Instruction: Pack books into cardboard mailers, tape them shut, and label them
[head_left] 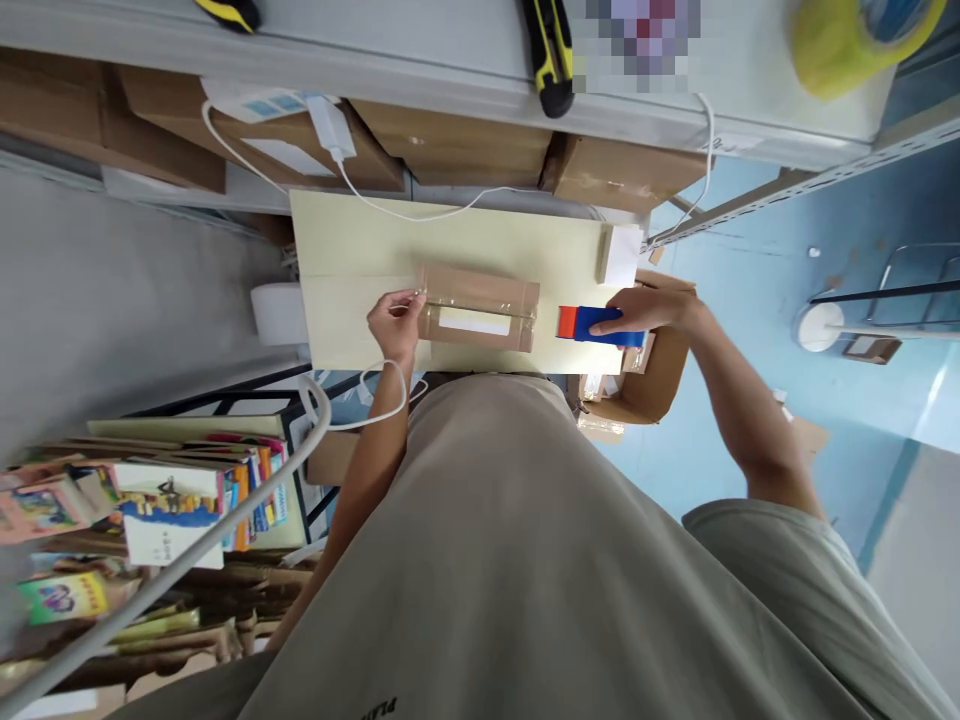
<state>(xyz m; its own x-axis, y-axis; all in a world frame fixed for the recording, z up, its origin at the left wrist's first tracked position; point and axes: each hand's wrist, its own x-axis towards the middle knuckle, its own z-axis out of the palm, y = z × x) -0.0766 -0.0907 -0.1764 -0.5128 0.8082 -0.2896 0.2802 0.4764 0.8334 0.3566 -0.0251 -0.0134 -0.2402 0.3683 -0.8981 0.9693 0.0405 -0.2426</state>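
Note:
A flat brown cardboard box (480, 285) lies on the pale yellow tabletop, with a shiny strip of clear tape along its length and a white label (474, 321) on top. At the box's left end, my left hand (397, 322) pinches thumb and fingers together; whether they grip the tape or the cardboard edge is hidden. My right hand (630, 312) is wrapped round a blue tape dispenser (589, 323) with an orange front end. That dispenser sits to the right of the box, apart from it, over the table's right part.
A small white box (621, 255) stands at the table's (352, 240) right back corner. An open carton (660, 375) holds packets at the right. White cable crosses the back edge. A shelf above carries a utility knife (551, 60) and a yellow tape roll (832, 45). Books (172, 510) fill a lower left rack.

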